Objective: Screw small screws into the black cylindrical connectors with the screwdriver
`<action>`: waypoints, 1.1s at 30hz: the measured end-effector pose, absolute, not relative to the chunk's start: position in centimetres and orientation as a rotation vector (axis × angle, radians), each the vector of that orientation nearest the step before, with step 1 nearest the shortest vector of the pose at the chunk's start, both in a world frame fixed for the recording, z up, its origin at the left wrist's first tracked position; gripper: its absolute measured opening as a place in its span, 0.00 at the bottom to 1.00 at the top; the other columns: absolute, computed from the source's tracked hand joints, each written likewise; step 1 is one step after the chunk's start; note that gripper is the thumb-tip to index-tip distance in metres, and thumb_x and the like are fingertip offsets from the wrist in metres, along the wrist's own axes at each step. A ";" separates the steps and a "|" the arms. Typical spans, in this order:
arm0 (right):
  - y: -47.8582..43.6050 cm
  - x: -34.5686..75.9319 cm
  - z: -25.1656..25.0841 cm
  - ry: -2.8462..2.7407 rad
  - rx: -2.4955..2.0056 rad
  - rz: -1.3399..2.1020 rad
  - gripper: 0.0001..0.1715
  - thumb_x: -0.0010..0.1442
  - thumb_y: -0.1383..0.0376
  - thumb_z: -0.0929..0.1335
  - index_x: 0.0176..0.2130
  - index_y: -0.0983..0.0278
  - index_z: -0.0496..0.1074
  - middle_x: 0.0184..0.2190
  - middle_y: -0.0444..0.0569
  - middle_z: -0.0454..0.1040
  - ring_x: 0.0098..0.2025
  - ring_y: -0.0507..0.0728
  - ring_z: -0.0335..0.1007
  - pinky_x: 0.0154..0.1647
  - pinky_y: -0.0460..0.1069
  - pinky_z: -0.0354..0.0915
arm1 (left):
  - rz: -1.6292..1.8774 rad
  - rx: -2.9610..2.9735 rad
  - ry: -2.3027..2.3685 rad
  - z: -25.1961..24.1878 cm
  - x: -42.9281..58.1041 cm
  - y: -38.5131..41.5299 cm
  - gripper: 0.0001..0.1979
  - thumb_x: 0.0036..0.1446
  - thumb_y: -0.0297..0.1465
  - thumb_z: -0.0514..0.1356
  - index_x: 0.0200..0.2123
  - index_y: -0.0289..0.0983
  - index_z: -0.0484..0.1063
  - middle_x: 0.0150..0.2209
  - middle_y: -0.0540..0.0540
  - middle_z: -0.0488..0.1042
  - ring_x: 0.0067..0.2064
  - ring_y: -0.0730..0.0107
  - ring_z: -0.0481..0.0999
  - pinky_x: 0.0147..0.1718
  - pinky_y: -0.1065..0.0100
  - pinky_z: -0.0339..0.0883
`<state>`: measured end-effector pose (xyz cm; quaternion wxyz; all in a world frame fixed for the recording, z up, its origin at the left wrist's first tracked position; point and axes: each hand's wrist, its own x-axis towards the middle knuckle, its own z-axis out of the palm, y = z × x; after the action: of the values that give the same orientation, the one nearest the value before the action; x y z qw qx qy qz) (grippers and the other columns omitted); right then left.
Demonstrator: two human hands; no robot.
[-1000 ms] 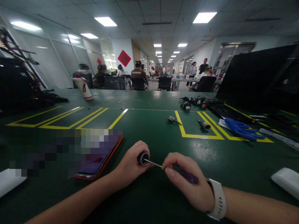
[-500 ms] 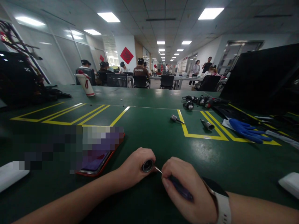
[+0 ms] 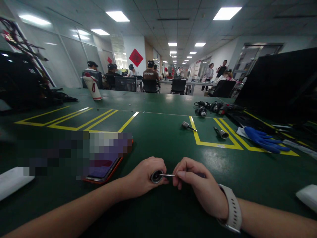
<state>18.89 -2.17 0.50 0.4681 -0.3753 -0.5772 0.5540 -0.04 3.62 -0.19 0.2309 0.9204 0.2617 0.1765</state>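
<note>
My left hand (image 3: 143, 177) is closed round a small black and silver cylindrical part (image 3: 156, 177), its open end turned toward me. My right hand (image 3: 198, 188), with a white watch on the wrist, pinches a thin screwdriver (image 3: 167, 175) with a dark handle. The metal shaft lies level and its tip is inside the part's opening. Both hands hover just above the green table (image 3: 158, 138) near its front edge.
A red-cased phone (image 3: 104, 170) lies left of my hands. Two loose cylindrical parts (image 3: 188, 126) (image 3: 221, 133) sit by yellow floor-style markings, with a cluster of more parts (image 3: 210, 107), a blue glove (image 3: 264, 139) and a black monitor (image 3: 277, 86) at right. A white bottle (image 3: 92, 86) stands far left. People sit at far desks.
My right hand has turned from a steep downward grip to a level one, so the screwdriver shaft now points straight into the part. My left hand stayed almost still.
</note>
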 end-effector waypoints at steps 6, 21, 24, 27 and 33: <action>-4.0 18.8 0.5 -1.863 -0.966 0.740 0.08 0.57 0.68 0.61 0.28 0.64 0.66 0.25 0.48 0.67 0.29 0.54 0.62 0.31 0.51 0.57 | 0.478 2.561 0.728 -0.3 0.0 3.6 0.07 0.54 0.31 0.59 0.27 0.37 0.63 0.27 0.53 0.66 0.30 0.73 0.66 0.31 0.71 0.57; -2.2 19.0 0.2 -1.401 -0.930 1.348 0.07 0.53 0.66 0.63 0.26 0.65 0.67 0.24 0.47 0.70 0.26 0.53 0.63 0.29 0.49 0.59 | 0.450 2.523 0.753 -0.2 -0.1 3.6 0.09 0.54 0.33 0.59 0.27 0.36 0.63 0.27 0.53 0.66 0.30 0.73 0.66 0.32 0.70 0.57; -2.8 18.9 0.4 -1.542 -1.001 1.170 0.09 0.54 0.65 0.63 0.25 0.65 0.67 0.23 0.47 0.68 0.26 0.53 0.62 0.28 0.49 0.58 | 0.452 2.522 0.770 -0.2 0.0 3.6 0.09 0.54 0.33 0.60 0.27 0.37 0.63 0.27 0.53 0.67 0.30 0.72 0.66 0.31 0.70 0.57; -3.8 18.7 0.4 -1.716 -1.048 0.888 0.11 0.55 0.64 0.61 0.25 0.65 0.66 0.23 0.47 0.66 0.27 0.54 0.61 0.29 0.50 0.56 | 0.440 2.545 0.772 -0.2 0.1 3.5 0.09 0.54 0.32 0.60 0.26 0.37 0.62 0.27 0.53 0.66 0.30 0.72 0.66 0.32 0.70 0.57; -4.1 18.6 0.5 -1.715 -1.109 0.888 0.10 0.55 0.64 0.61 0.25 0.65 0.66 0.24 0.47 0.66 0.29 0.55 0.62 0.32 0.51 0.57 | 0.438 2.560 0.741 0.0 0.1 3.5 0.09 0.53 0.30 0.60 0.26 0.37 0.62 0.26 0.54 0.66 0.29 0.73 0.65 0.32 0.70 0.56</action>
<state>18.59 -4.10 0.51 0.4415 -0.4467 -0.6910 0.3578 0.12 3.45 0.02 0.2184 0.9250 0.2676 0.1582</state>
